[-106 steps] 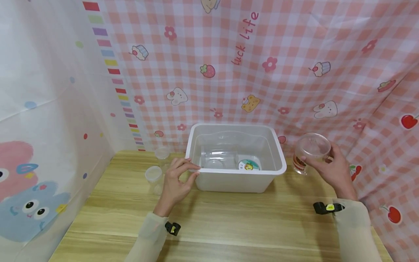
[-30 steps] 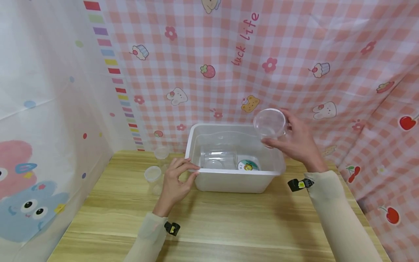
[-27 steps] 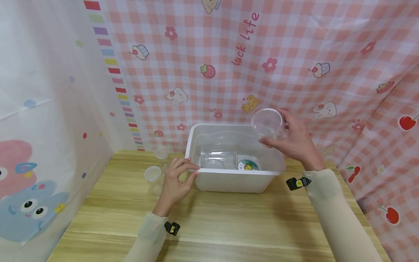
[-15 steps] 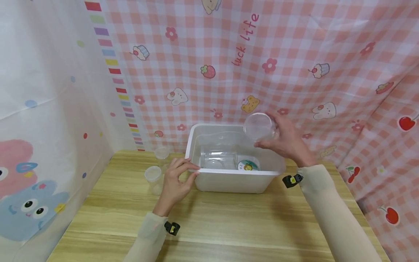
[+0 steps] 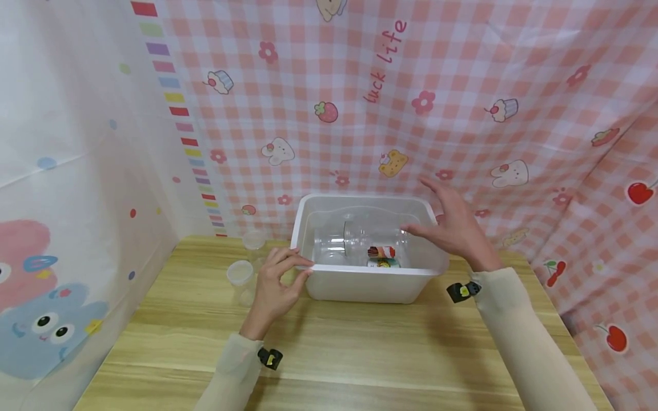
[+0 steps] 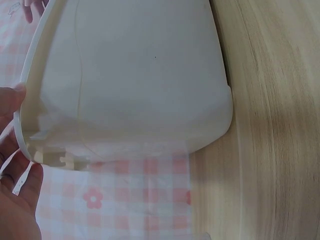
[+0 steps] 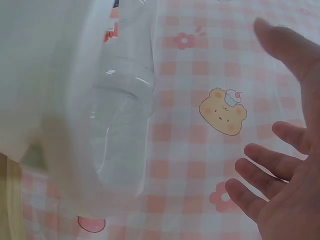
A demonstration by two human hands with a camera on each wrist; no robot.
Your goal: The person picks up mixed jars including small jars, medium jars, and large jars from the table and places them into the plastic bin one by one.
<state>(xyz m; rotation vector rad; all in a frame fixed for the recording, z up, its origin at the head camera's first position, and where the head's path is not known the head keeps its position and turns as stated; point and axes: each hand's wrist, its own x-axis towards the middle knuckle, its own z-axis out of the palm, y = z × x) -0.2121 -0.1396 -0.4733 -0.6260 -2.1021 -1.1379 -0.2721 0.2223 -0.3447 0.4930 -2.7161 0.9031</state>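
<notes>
A white plastic bin stands on the table. At its front left corner my left hand holds the rim, thumb on one side and fingers on the other in the left wrist view. My right hand is over the bin's right end, fingers spread and holding nothing. Inside the bin lies a clear plastic jar with a red and orange label, on its side. Another clear jar lies to its left, partly overlapped. A green and white round label shows below the red one, half hidden.
Two small clear containers with whitish lids stand left of the bin, the nearer container beside my left hand and the farther container behind it. A pink checked cloth hangs right behind the bin. The wooden table extends in front.
My right hand has brought the red-labelled jar leftward from beside the bin and let it go; the jar now lies inside. The right fingers have spread. My left hand has stayed at the rim.
</notes>
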